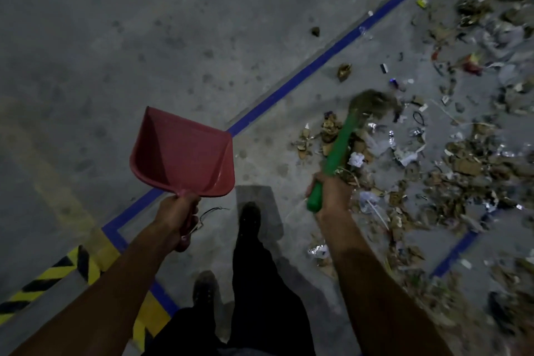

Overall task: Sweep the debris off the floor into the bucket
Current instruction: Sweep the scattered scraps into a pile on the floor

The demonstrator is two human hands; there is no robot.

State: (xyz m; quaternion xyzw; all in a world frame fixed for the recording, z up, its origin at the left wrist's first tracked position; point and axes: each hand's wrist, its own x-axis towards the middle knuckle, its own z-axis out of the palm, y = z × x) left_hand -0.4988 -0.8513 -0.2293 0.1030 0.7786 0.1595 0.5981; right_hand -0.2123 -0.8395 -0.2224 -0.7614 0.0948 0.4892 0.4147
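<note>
The left hand point(180, 212) was clenched round the handle of the red dustpan point(185, 153), holding it up off the floor, pan mouth pointing to twelve o'clock, and nothing in it. Over at three o'clock of that, the right hand point(329, 195) gripped the green handle of the hand broom point(336, 153), its bristles blurred out at one o'clock, right at the near edge of the mess.

And what a mess it was: the debris point(450, 159), paper scraps, foil, dry leaves and cardboard bits, was spread thick from two o'clock down to five o'clock of the view. By my reading, the job had barely begun. Nothing was gathered into a heap, the pan was clean, and the bucket was nowhere in view, so I couldn't say where the load would go.

Room to work? Plenty. The concrete floor point(144, 37) from nine to twelve o'clock lay bare, a good place to draw the litter toward. The blue floor line point(318, 61) ran diagonally from seven up to one o'clock, with most of the litter on its right side and a few strays just across it. Yellow-and-black hazard tape point(52, 274) sat at eight o'clock, flat underfoot. The person's feet point(250, 220) stood just beside the nearest scraps, so a step toward three o'clock would tread on them.
</note>
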